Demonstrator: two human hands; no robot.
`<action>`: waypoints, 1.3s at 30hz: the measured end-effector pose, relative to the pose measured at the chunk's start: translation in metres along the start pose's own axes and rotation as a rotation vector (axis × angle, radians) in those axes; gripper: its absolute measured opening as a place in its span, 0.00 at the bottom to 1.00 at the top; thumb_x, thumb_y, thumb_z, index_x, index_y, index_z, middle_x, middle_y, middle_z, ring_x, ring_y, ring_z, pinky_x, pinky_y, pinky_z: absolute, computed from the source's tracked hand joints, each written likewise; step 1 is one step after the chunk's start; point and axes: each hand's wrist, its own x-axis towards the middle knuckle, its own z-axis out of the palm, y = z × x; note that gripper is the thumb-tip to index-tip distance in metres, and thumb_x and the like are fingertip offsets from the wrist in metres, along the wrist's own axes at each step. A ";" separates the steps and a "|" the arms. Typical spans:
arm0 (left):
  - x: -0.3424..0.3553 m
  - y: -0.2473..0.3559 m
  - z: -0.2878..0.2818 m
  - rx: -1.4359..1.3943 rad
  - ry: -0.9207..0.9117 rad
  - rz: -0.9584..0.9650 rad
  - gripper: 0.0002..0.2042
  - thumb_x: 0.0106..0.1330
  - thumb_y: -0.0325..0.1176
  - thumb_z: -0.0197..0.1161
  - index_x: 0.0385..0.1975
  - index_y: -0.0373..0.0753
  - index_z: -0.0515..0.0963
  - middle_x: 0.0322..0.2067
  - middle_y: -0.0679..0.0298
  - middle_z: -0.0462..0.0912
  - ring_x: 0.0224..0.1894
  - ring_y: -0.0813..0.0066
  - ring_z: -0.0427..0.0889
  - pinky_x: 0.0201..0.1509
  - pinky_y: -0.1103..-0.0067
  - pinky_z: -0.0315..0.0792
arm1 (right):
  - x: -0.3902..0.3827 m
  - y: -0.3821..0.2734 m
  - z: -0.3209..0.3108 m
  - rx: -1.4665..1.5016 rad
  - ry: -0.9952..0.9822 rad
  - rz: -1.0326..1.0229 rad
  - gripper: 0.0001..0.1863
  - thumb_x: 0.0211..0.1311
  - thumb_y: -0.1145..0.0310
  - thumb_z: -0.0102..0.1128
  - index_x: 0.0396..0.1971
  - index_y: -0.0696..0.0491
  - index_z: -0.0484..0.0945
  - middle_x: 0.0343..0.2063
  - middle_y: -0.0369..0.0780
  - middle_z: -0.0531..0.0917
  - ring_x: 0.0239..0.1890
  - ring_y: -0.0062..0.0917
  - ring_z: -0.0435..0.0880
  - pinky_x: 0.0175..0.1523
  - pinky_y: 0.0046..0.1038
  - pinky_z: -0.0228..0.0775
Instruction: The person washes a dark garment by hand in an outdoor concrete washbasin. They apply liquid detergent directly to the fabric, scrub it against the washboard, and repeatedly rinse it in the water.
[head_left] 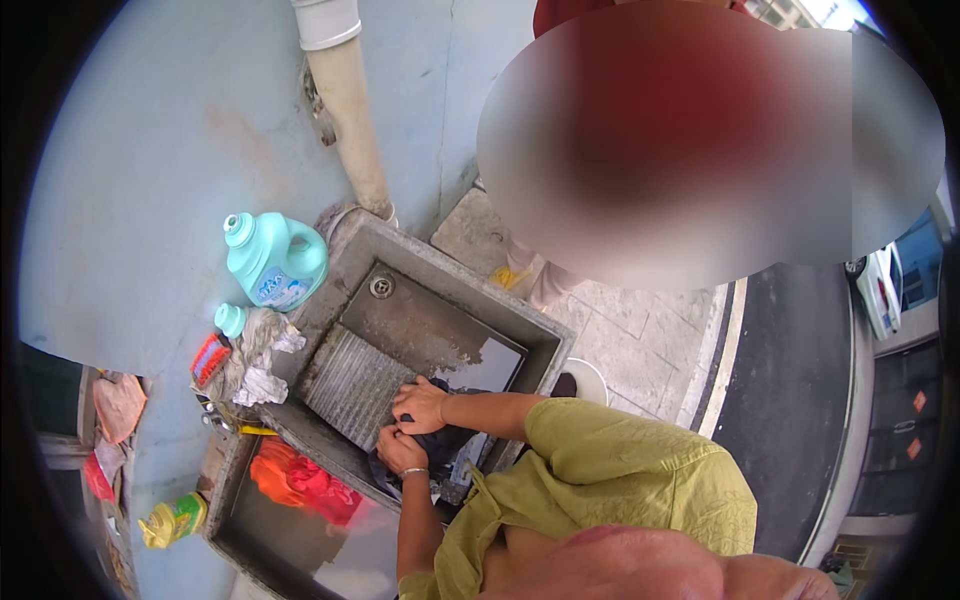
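Note:
A dark wet cloth (447, 440) lies bunched at the lower end of the ribbed washboard slope (358, 388) in a grey stone sink (548, 335). My left hand (402, 452), with a band at its wrist, is closed on the cloth's near left side. Just beyond it, my right hand (420, 404) presses down with curled fingers gripping the same cloth. The two hands almost touch. Parts of the cloth are hidden beneath my fingers and forearms. Shallow water and a round drain (381, 286) show in the sink floor.
On the left ledge stand a turquoise detergent jug (275, 262), its cap (230, 320), a red brush (209, 358) and crumpled rags (262, 355). An adjoining basin (245, 540) holds orange and red cloths (300, 480). A yellow-green bottle (175, 520) is beside it. A person in red stands across the sink.

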 end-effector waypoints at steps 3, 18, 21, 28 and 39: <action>-0.001 0.001 -0.003 -0.014 0.022 0.037 0.10 0.58 0.37 0.50 0.33 0.38 0.74 0.32 0.50 0.77 0.40 0.46 0.73 0.44 0.59 0.64 | -0.002 -0.007 -0.005 -0.015 0.014 0.012 0.11 0.46 0.53 0.59 0.22 0.44 0.78 0.28 0.33 0.78 0.40 0.30 0.74 0.41 0.39 0.55; -0.009 0.001 -0.008 -0.036 0.080 0.071 0.10 0.57 0.36 0.51 0.32 0.37 0.74 0.32 0.49 0.76 0.38 0.46 0.72 0.43 0.59 0.64 | -0.006 -0.017 -0.011 -0.022 0.014 -0.020 0.11 0.47 0.53 0.58 0.23 0.44 0.78 0.29 0.33 0.79 0.41 0.31 0.75 0.41 0.38 0.57; -0.010 0.002 -0.007 -0.037 0.091 0.073 0.10 0.57 0.36 0.51 0.32 0.37 0.74 0.32 0.50 0.76 0.38 0.46 0.72 0.43 0.59 0.64 | -0.006 -0.016 -0.011 -0.031 0.023 -0.022 0.11 0.47 0.53 0.58 0.24 0.44 0.78 0.29 0.33 0.79 0.41 0.31 0.75 0.41 0.38 0.57; -0.009 -0.001 -0.005 -0.029 0.098 0.071 0.11 0.56 0.38 0.51 0.32 0.38 0.74 0.32 0.51 0.76 0.39 0.46 0.72 0.43 0.59 0.64 | -0.006 -0.018 -0.015 -0.009 -0.029 0.005 0.11 0.48 0.53 0.58 0.25 0.45 0.78 0.30 0.33 0.78 0.42 0.31 0.73 0.43 0.38 0.55; -0.009 -0.001 -0.007 -0.031 0.087 0.082 0.11 0.56 0.37 0.51 0.33 0.38 0.74 0.33 0.51 0.76 0.40 0.47 0.72 0.44 0.59 0.64 | -0.005 -0.018 -0.014 -0.009 -0.020 -0.007 0.10 0.48 0.54 0.58 0.25 0.44 0.78 0.30 0.33 0.78 0.41 0.31 0.73 0.42 0.38 0.55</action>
